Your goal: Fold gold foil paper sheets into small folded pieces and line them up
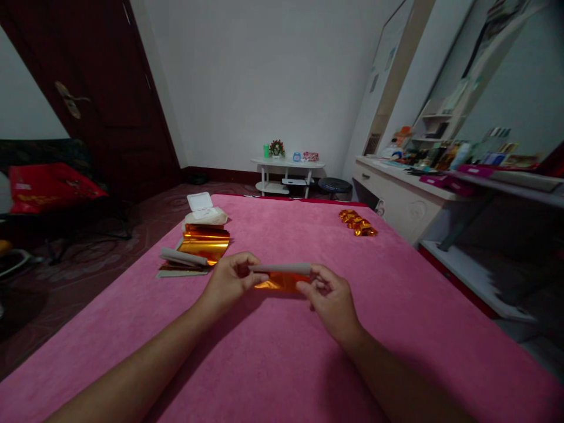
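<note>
Between my hands, above the pink cloth [273, 352], is an orange foil sheet [282, 281] with a grey paper edge [284, 268] along its top. My left hand [231, 281] pinches its left end, and my right hand [332, 298] pinches the right end. To the left lie a stack of shiny orange foil sheets [205, 242] and a grey paper roll [184, 257]. Behind them sits an open white container [200, 202] beside a pale bag [207, 217]. Several folded orange foil pieces [356, 222] form a row at the far right.
A white side table [288, 161] stands by the back wall, with a dark stool [335, 185] beside it. On the right is a cluttered dresser [396, 188]. A red bag [53, 188] rests on a chair at left.
</note>
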Tool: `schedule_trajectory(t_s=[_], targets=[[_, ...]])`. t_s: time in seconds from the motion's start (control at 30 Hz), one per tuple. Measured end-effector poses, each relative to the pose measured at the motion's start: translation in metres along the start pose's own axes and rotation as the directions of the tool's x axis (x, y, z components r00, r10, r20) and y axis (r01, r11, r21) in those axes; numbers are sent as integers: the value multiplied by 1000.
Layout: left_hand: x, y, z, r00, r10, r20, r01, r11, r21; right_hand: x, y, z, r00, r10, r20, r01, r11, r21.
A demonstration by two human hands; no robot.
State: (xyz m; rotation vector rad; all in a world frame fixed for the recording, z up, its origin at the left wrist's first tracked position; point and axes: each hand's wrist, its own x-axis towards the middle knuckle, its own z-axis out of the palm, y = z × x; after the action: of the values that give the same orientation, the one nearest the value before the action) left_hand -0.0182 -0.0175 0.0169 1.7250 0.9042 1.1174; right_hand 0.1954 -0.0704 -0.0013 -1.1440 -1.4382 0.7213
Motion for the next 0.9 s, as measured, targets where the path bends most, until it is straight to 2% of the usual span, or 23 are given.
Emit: schedule_trajectory(t_s=[0.07, 0.13, 0.3, 0.5, 0.63, 0.7, 0.8, 0.9], targets=[[1, -7, 4, 977, -206, 50, 210, 971, -112, 1, 3, 3, 990, 140, 31, -141, 989, 37], [2, -13, 7, 950, -301, 76, 308, 944, -114, 3, 8, 6, 978, 200, 51, -200, 980, -12], [1, -22, 10, 937, -348, 41, 347, 937, 21, 5, 19, 8, 977, 212, 17, -201, 948, -248], [-2, -21, 13, 943, -330, 35, 326, 942, 81, 6, 19, 8, 985, 166, -47, -171, 914, -369], [-6, -19, 14, 969, -247, 18, 243, 962, 121, 6, 24, 7, 981, 188, -38, -188, 908, -374], [-8, -20, 13, 985, -172, 13, 164, 955, 246, 6, 26, 6, 978, 206, -12, -195, 904, -380], [-9, -20, 11, 1000, -20, 7, 13, 858, 514, 6, 27, 5, 973, 229, 5, -207, 888, -410], [-10, -17, 9, 989, 146, 38, -133, 727, 674, 7, 24, 4, 974, 226, 12, -195, 861, -469]])
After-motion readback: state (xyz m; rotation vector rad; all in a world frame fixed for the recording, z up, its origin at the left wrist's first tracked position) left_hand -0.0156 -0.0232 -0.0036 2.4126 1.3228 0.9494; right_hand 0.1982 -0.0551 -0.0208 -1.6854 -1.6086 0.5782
